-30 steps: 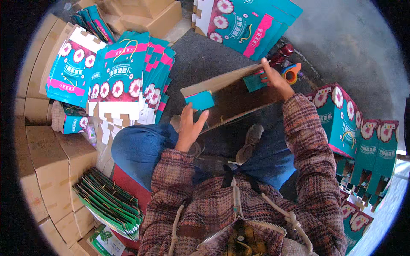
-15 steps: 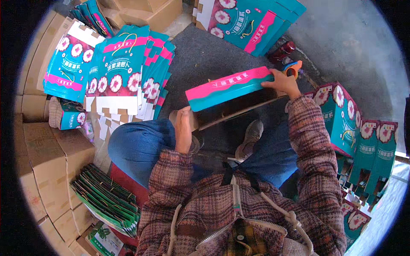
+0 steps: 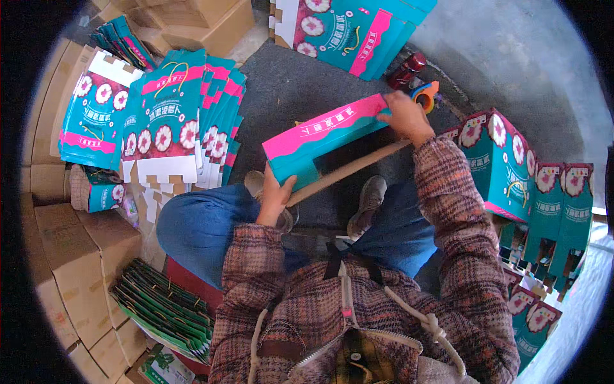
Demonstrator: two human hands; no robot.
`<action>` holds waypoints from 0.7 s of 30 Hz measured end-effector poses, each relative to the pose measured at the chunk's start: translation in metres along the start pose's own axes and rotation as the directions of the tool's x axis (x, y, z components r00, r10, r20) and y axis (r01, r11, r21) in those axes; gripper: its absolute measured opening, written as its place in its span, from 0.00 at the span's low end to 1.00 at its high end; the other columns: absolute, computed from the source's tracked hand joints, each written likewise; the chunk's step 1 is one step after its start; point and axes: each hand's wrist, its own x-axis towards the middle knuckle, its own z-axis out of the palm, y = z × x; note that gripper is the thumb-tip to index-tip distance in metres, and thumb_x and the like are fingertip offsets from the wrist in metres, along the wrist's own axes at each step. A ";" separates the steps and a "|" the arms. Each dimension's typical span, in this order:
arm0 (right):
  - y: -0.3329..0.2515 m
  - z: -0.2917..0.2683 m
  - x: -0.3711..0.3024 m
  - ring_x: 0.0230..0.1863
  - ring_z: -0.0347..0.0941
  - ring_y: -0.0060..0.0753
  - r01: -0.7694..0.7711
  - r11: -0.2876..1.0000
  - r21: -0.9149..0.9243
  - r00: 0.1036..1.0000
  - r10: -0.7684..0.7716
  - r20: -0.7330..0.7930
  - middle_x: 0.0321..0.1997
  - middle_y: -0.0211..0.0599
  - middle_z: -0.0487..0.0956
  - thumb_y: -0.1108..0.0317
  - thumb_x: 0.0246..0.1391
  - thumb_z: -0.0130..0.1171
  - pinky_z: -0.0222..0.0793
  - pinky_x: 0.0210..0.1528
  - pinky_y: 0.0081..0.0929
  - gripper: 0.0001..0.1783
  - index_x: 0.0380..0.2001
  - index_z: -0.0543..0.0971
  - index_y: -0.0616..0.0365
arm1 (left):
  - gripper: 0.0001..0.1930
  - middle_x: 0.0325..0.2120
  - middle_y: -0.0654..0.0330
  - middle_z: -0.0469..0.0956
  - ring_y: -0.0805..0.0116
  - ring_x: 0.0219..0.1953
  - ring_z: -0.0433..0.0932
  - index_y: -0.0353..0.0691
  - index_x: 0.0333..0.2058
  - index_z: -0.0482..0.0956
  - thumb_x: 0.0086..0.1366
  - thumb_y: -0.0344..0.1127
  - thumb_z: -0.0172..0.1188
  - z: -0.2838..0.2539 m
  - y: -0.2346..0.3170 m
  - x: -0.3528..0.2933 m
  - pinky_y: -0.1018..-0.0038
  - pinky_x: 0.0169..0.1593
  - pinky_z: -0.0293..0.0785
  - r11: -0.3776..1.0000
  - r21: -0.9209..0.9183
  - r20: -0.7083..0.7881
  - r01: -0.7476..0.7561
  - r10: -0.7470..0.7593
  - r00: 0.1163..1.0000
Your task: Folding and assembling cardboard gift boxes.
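Observation:
A teal and pink cardboard gift box [image 3: 326,125] lies tilted between my hands above the floor. Its pink-edged narrow panel faces up, and a brown cardboard edge shows along the side towards me. My left hand [image 3: 275,193] grips the near left corner, thumb over the teal panel. My right hand [image 3: 407,118] holds the far right corner with fingers bent over its end; some fingertips are hidden. Just beyond my right hand is an orange tape dispenser [image 3: 425,96], beside a dark red jar-like container [image 3: 407,69].
Flat teal cartons with rope handles lie in a fanned stack [image 3: 163,121] at left. More flat cartons [image 3: 348,38] lie ahead. Set-up teal boxes [image 3: 502,160] stand at right. Brown cardboard boxes [image 3: 77,256] line the left side, near a pile of green folded bags [image 3: 163,307].
My left hand has moved from beside the box's end onto its corner, thumb now on the teal panel. The box's left end has come slightly towards me, and the view has shifted.

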 end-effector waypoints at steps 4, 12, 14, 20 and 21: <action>0.034 -0.031 -0.012 0.42 0.76 0.49 -0.329 0.942 0.064 0.924 0.335 -0.185 0.38 0.52 0.78 0.43 0.51 0.58 0.71 0.45 0.43 0.30 0.43 0.77 0.61 | 0.38 0.51 0.46 0.69 0.52 0.54 0.69 0.34 0.60 0.57 0.53 0.33 0.65 -0.002 -0.019 0.005 0.63 0.57 0.64 0.997 0.075 -0.021 0.018 -0.016 1.000; 0.010 -0.034 -0.053 0.57 0.68 0.46 -0.052 0.872 0.487 0.764 -0.279 0.582 0.57 0.54 0.71 0.27 0.48 0.51 0.63 0.58 0.37 0.49 0.52 0.72 0.67 | 0.38 0.52 0.46 0.68 0.55 0.55 0.68 0.34 0.60 0.58 0.53 0.34 0.66 0.005 -0.017 0.005 0.63 0.57 0.64 0.995 0.034 -0.032 0.090 -0.089 0.996; 0.017 -0.030 -0.051 0.57 0.68 0.50 0.103 0.879 0.466 0.742 -0.380 0.553 0.55 0.56 0.72 0.27 0.44 0.54 0.63 0.58 0.37 0.52 0.53 0.70 0.69 | 0.37 0.52 0.45 0.68 0.55 0.55 0.68 0.34 0.60 0.58 0.53 0.34 0.65 0.005 -0.017 0.006 0.63 0.57 0.64 0.991 0.041 -0.058 0.124 -0.121 0.991; 0.016 -0.022 -0.017 0.59 0.66 0.53 0.039 0.948 0.317 0.869 -0.189 0.457 0.58 0.57 0.69 0.32 0.40 0.62 0.63 0.58 0.39 0.53 0.57 0.66 0.67 | 0.31 0.54 0.53 0.68 0.60 0.54 0.69 0.39 0.60 0.61 0.61 0.43 0.60 -0.005 -0.009 0.001 0.64 0.56 0.65 0.907 -0.351 0.028 0.232 -0.238 0.971; 0.022 -0.008 -0.017 0.58 0.67 0.54 0.066 0.971 0.231 0.969 -0.117 0.217 0.57 0.57 0.70 0.33 0.39 0.63 0.65 0.57 0.39 0.53 0.56 0.66 0.67 | 0.30 0.53 0.55 0.69 0.62 0.54 0.69 0.40 0.59 0.62 0.63 0.48 0.57 -0.005 -0.004 0.001 0.65 0.55 0.66 0.807 -0.479 0.024 0.346 -0.381 0.924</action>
